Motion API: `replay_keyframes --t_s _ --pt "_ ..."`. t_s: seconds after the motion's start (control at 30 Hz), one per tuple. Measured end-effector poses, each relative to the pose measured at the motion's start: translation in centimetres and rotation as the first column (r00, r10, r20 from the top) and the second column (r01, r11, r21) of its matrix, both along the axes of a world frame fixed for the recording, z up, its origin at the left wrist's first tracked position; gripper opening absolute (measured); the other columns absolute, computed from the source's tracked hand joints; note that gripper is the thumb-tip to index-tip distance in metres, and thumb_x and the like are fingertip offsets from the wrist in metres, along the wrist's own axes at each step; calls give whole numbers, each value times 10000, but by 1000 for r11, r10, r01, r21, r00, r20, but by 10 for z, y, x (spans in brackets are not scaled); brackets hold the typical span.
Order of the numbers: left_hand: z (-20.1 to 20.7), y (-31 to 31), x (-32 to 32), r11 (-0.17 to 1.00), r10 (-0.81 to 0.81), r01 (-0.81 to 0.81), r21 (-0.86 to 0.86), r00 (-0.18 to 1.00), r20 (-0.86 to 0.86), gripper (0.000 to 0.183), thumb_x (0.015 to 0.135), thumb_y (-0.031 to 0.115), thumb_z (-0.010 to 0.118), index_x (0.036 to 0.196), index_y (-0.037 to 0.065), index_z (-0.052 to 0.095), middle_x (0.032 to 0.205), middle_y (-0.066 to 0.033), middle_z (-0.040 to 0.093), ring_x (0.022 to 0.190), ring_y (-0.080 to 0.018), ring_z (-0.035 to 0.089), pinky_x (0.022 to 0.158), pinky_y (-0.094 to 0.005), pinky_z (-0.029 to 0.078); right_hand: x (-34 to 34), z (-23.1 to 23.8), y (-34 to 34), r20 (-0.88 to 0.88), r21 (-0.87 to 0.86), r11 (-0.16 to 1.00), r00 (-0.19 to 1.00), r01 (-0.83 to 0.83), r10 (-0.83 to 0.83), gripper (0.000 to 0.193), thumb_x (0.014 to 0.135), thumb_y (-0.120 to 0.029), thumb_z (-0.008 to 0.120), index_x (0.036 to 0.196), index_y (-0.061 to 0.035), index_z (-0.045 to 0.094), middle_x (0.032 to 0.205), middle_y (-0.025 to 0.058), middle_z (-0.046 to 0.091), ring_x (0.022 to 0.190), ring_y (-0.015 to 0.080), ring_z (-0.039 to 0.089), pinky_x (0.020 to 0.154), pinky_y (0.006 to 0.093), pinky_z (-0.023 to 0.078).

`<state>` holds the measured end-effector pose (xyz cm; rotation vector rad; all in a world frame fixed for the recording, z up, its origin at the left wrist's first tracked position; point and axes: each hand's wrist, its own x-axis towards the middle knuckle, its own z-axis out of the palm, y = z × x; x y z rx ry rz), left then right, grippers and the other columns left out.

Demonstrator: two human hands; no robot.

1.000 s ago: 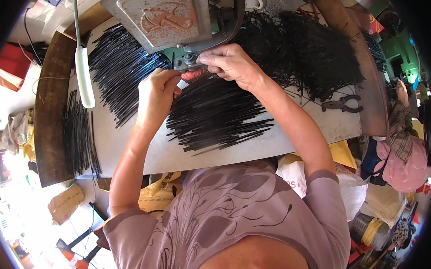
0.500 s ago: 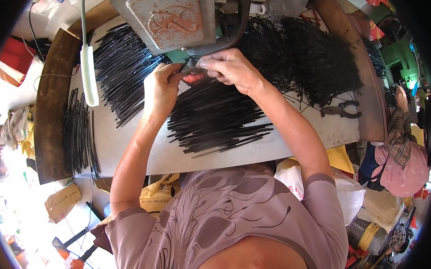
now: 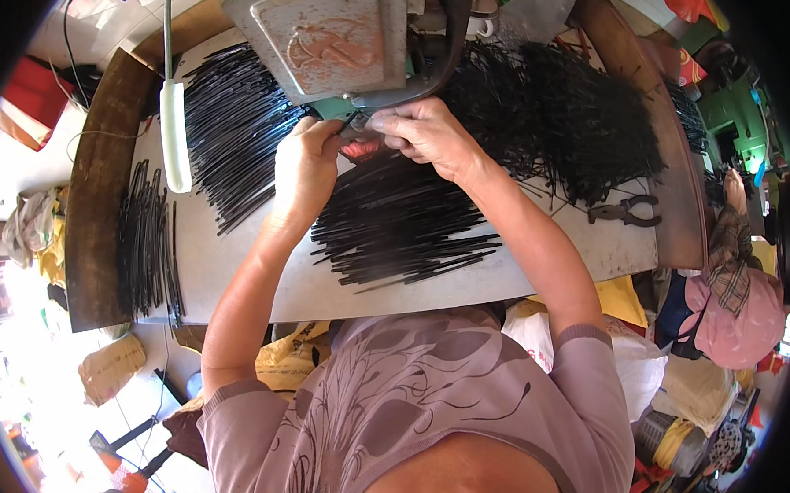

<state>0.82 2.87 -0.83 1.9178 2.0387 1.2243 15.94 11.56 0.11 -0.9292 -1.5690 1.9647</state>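
At the far middle of the table, both hands work beneath a grey metal machine (image 3: pixel 333 46) with a worn reddish emblem. My left hand (image 3: pixel 308 158) pinches a thin black strip (image 3: pixel 349 122) pointing in under the machine's green part (image 3: pixel 329 109). Close on its right, my right hand (image 3: pixel 425 136) has thumb and forefinger pressed together; what they hold, if anything, is hidden. A small red object (image 3: pixel 361 148) lies below the fingertips. Toward me spreads a pile of thin black strips (image 3: pixel 398 215), between my forearms.
More black strips lie at left (image 3: pixel 231 130), along the left edge (image 3: pixel 146 244) and in a tangled heap (image 3: pixel 574 111) at right. Pliers (image 3: pixel 624 211) rest by the right rim. A white-sleeved cord (image 3: pixel 174 137) hangs at left. Another person's arm (image 3: pixel 731 241) shows far right.
The view has shifted slightly, moving the scene a little right. Both hands remain under the machine, and the thin black strip at the left fingertips now shows more plainly.
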Motion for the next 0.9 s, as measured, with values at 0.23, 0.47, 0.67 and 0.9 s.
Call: replay_keyframes --t_s 0.23,0.47,0.67,0.9 --pt "14 -16 12 997 -45 32 -71 979 -198 203 694 -33 514 876 26 581 726 -140 527 653 -308 547 553 -379 432 -6 0 0 42 20 991 990 -135 134 188 811 -207 526 846 -38 601 547 -48 413 431 13 310 363 168 189" --pt "15 -38 15 995 -56 46 -89 992 -114 116 667 22 515 781 11 532 797 -153 507 691 -309 535 573 -365 449 3 9 -10 12 -39 992 993 -119 120 173 830 -158 501 801 -9 583 510 -48 370 367 9 271 335 156 172" --pt "-21 -47 -30 962 119 -226 -155 854 -506 101 599 94 570 659 13 576 794 -120 469 811 -260 460 632 -350 388 -3 5 -4 -10 -79 972 975 -222 222 161 833 -151 507 795 -7 570 517 -45 371 361 4 256 326 153 164" --pt "-7 -43 -24 981 76 -138 -140 924 -374 212 611 -11 530 806 -17 448 794 -155 467 721 -302 506 619 -375 438 20 1 10 64 -67 992 992 -103 107 161 838 -148 497 822 2 556 511 -39 380 346 4 253 310 153 156"
